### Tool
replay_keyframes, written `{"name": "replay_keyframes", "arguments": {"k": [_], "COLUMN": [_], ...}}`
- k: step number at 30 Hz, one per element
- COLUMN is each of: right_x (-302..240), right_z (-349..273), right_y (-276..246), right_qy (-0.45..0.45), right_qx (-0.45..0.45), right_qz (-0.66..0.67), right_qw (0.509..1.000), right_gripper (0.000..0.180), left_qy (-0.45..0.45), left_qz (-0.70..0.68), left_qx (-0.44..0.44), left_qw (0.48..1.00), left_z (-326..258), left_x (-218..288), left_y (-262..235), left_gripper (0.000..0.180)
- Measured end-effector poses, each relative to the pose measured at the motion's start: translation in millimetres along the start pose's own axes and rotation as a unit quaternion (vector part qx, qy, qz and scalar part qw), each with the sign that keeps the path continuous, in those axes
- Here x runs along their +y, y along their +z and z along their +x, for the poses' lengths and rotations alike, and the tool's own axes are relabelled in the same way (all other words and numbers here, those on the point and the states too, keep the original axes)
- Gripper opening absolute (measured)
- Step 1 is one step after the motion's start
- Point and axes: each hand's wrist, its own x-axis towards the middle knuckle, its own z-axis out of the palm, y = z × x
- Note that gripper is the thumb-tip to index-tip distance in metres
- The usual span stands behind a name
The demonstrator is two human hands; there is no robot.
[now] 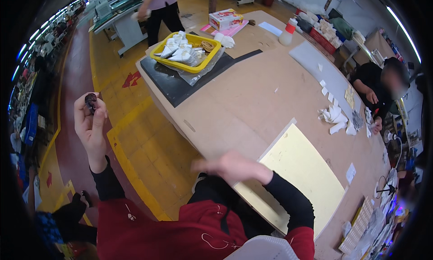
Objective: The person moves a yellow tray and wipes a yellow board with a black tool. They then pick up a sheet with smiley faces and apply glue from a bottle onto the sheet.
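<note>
Raised over the aisle at the left, my left hand [92, 129] is closed on a small dark, shiny object [91, 103], pinched between thumb and fingers; its exact kind does not show. My right hand [230, 166] is smeared by motion above the near edge of the brown-topped table [234, 111]. Its fingers cannot be made out. Just right of it, a pale yellow sheet [300, 169] lies on the table.
At the far left table corner, a yellow tray [198, 70] of white packets rests on a black mat [169, 90]. A red-topped bottle [287, 33] and a box [225, 19] stand farther back. Cloth scraps [333, 115] lie near a seated person [376, 86]. Another person [162, 9] stands beyond the tray.
</note>
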Motion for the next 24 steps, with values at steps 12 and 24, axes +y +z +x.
{"name": "replay_keyframes", "arguments": {"k": [12,24], "right_x": [-87,-42], "right_z": [-90,-133], "right_y": [-10,-67], "right_qy": [0.338,0.513], "right_qx": [0.077,0.180], "right_qz": [-0.147,-0.269], "right_qw": [0.926,0.795], "right_gripper": [0.047,0.036], "left_qy": [-0.053,-0.077], "left_qz": [-0.029,-0.075], "left_qx": [-0.055,-0.067], "left_qw": [0.997,0.992], "left_z": [-10,-9], "left_x": [-21,-22], "left_y": [30,57], "left_gripper": [0.030,0.026]}}
